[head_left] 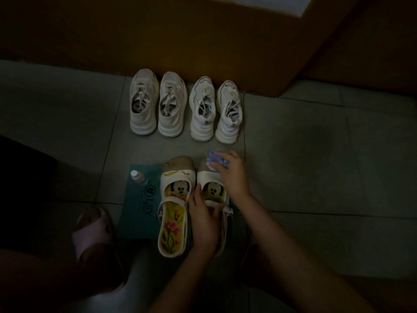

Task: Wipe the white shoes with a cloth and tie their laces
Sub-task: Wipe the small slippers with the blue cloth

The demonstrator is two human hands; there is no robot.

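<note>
Right hand (232, 175) pinched a soft-looking blue patterned cloth (217, 162) on the toe of a stiff white strapped shoe (208, 176), left hand (204, 219) gripping its likely firmer side.

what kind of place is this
Likely a dim home floor, perhaps an entryway: grey floor tiles, a row of white sneakers against a brown wall, and a pink slipper.
</note>
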